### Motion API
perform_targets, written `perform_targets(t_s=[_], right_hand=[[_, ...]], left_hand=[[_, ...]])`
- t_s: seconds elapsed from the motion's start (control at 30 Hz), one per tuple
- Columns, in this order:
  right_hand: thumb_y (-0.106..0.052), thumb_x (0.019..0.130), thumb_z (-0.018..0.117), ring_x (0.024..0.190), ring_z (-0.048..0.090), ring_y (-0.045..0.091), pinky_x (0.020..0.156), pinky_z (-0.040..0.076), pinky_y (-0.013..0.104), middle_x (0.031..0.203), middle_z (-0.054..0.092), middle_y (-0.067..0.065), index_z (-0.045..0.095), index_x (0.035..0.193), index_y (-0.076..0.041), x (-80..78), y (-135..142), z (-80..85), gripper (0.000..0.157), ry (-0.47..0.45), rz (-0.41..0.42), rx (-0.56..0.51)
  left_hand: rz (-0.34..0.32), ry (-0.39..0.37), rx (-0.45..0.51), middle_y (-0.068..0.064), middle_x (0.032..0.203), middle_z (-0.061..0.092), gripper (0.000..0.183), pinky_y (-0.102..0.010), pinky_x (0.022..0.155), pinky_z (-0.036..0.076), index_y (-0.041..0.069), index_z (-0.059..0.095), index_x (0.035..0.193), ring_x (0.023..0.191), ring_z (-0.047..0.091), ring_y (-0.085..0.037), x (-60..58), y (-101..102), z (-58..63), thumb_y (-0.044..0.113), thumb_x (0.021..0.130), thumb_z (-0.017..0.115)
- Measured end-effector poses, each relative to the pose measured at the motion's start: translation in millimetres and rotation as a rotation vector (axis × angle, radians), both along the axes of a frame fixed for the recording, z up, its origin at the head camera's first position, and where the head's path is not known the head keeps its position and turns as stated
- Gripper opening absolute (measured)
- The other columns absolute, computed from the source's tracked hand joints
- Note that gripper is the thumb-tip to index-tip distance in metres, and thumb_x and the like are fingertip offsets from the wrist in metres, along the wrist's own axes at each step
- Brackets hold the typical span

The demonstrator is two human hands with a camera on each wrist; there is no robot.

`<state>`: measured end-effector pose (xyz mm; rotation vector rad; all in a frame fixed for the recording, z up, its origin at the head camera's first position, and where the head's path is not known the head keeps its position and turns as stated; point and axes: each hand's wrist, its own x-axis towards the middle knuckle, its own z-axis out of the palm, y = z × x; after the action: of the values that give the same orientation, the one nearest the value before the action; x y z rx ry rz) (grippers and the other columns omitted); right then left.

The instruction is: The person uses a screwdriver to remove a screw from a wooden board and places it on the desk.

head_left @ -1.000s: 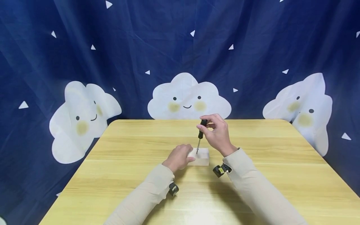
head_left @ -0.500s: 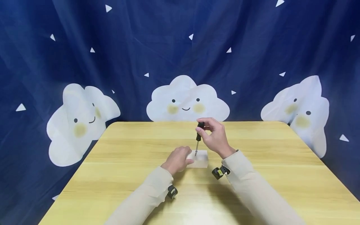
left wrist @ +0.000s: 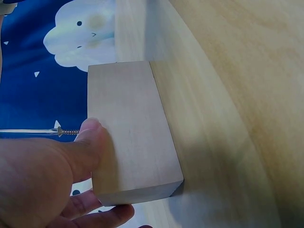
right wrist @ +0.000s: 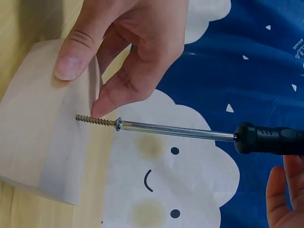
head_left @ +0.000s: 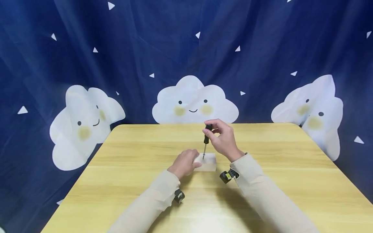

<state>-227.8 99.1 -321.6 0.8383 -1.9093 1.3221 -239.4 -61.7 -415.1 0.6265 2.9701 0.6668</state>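
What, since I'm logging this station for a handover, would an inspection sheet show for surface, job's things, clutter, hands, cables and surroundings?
Surface: light wood-grained table, with glare toward the person.
Job's things: pale block; screwdriver with a screw at its tip, the screw's point at the block's upper face. Whether it has bitten in cannot be told.
Clutter: nothing seen.
Hands: left hand grips one end of the block; right hand holds the screwdriver by its black handle.
Cables: nothing seen.
Surroundings: dark blue curtain with smiling white clouds, behind the table.
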Motion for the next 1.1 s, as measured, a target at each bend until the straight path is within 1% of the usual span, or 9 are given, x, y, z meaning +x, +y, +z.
perform_targets(t_s=[0.1, 0.23, 0.37, 0.57, 0.7, 0.77, 0.83, 1.1], right_hand=[[0.017, 0.078, 0.069, 0.070, 0.066, 0.036, 0.061, 0.057, 0.046, 0.083, 0.066, 0.023, 0.063, 0.098, 0.013, 0.2, 1.0, 2.4, 0.021, 0.008, -0.004, 0.016], [0.019, 0.079, 0.068, 0.069, 0.066, 0.038, 0.059, 0.056, 0.048, 0.083, 0.066, 0.026, 0.060, 0.101, 0.015, 2.2, -0.4, 0.0, 0.024, 0.010, -0.013, 0.019], [0.019, 0.078, 0.068, 0.071, 0.065, 0.039, 0.060, 0.056, 0.050, 0.084, 0.066, 0.026, 0.059, 0.101, 0.015, 1.8, -1.0, -0.3, 0.025, 0.015, -0.021, 0.014], [0.015, 0.073, 0.076, 0.073, 0.062, 0.038, 0.059, 0.055, 0.053, 0.086, 0.063, 0.025, 0.064, 0.101, 0.013, 1.5, -2.3, -2.1, 0.031, 0.023, -0.058, -0.001], [0.013, 0.072, 0.078, 0.069, 0.058, 0.036, 0.057, 0.056, 0.047, 0.085, 0.059, 0.024, 0.065, 0.100, 0.012, 1.4, -2.5, -2.9, 0.031, 0.036, -0.077, -0.002], [0.014, 0.072, 0.078, 0.068, 0.058, 0.034, 0.056, 0.056, 0.043, 0.083, 0.059, 0.023, 0.065, 0.099, 0.012, 1.0, -2.3, -3.1, 0.030, 0.043, -0.077, 0.005], [0.014, 0.073, 0.077, 0.066, 0.059, 0.034, 0.056, 0.056, 0.041, 0.081, 0.059, 0.023, 0.065, 0.099, 0.012, 0.9, -2.3, -2.6, 0.030, 0.051, -0.072, 0.009], [0.019, 0.076, 0.070, 0.068, 0.062, 0.035, 0.056, 0.056, 0.045, 0.082, 0.062, 0.024, 0.063, 0.101, 0.013, -0.4, -0.8, -1.0, 0.027, 0.050, -0.044, 0.024]], left_hand=[[-0.005, 0.009, -0.008, -0.014, 0.113, 0.065, 0.044, -0.039, 0.092, 0.050, 0.001, 0.061, 0.121, 0.104, 0.061, -0.028, -1.0, 0.8, 0.3, 0.026, 0.088, 0.072], [-0.011, 0.021, -0.010, -0.013, 0.111, 0.065, 0.043, -0.038, 0.090, 0.051, 0.001, 0.061, 0.121, 0.102, 0.062, -0.027, 1.1, -1.1, -4.1, 0.027, 0.088, 0.072], [-0.013, 0.027, -0.006, -0.013, 0.112, 0.065, 0.043, -0.038, 0.090, 0.051, 0.001, 0.061, 0.121, 0.102, 0.062, -0.027, 0.4, -1.1, -5.3, 0.027, 0.088, 0.072], [-0.013, 0.022, -0.007, -0.012, 0.109, 0.065, 0.041, -0.038, 0.090, 0.051, 0.001, 0.061, 0.119, 0.100, 0.062, -0.026, 0.1, -1.5, -4.3, 0.026, 0.088, 0.072], [-0.010, 0.018, -0.006, -0.011, 0.106, 0.065, 0.041, -0.037, 0.088, 0.052, 0.001, 0.061, 0.118, 0.098, 0.062, -0.025, -0.1, -1.1, -3.3, 0.026, 0.088, 0.073], [-0.005, 0.011, -0.010, -0.011, 0.108, 0.065, 0.041, -0.037, 0.089, 0.051, 0.002, 0.061, 0.119, 0.099, 0.061, -0.025, -0.1, -0.8, -3.6, 0.026, 0.088, 0.072], [-0.006, 0.013, -0.013, -0.012, 0.109, 0.065, 0.042, -0.038, 0.090, 0.051, 0.002, 0.061, 0.120, 0.101, 0.061, -0.026, -0.2, -0.7, -3.4, 0.026, 0.088, 0.072], [-0.007, 0.029, -0.018, -0.013, 0.112, 0.065, 0.043, -0.039, 0.092, 0.050, 0.002, 0.061, 0.120, 0.104, 0.061, -0.028, -2.1, -0.6, -3.9, 0.027, 0.088, 0.072]])
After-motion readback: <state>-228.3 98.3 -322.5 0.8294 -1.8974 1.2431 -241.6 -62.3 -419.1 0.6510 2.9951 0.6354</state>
